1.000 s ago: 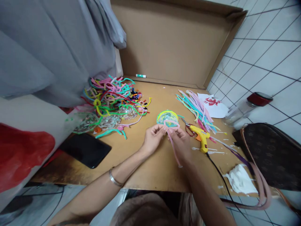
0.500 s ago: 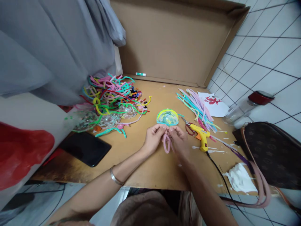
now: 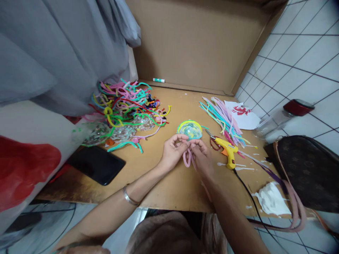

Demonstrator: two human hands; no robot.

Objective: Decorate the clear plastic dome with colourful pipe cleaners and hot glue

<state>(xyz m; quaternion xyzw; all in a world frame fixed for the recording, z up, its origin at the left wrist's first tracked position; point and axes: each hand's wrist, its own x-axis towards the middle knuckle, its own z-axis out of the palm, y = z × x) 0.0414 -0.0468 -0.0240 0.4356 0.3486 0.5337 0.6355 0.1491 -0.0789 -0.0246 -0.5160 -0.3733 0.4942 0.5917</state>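
Observation:
Between my two hands a pink pipe cleaner (image 3: 186, 160) is bent into a loop that hangs below the fingertips. My left hand (image 3: 173, 150) pinches it from the left, thumb against the fingers. On the other side my right hand (image 3: 201, 155) is closed on the same pipe cleaner, its fingertips touching those of the left. A tail of it runs down along the right wrist. Just beyond the fingers lies a clear dome (image 3: 189, 129) with green and yellow swirls, edged in yellow and turquoise pipe cleaner.
To the right are a yellow glue gun (image 3: 227, 151), a bundle of pipe cleaners (image 3: 222, 118), a bottle (image 3: 284, 114), a tissue (image 3: 272, 198) and a brown bag (image 3: 309, 173). Leftward lie a tangled pipe-cleaner heap (image 3: 127, 102) and a phone (image 3: 96, 165). Cardboard (image 3: 201, 46) stands behind.
The loop of pink pipe cleaner looks slightly shorter and has shifted a little left. My left fingers have lifted slightly. A pink tail now shows beside my right forearm.

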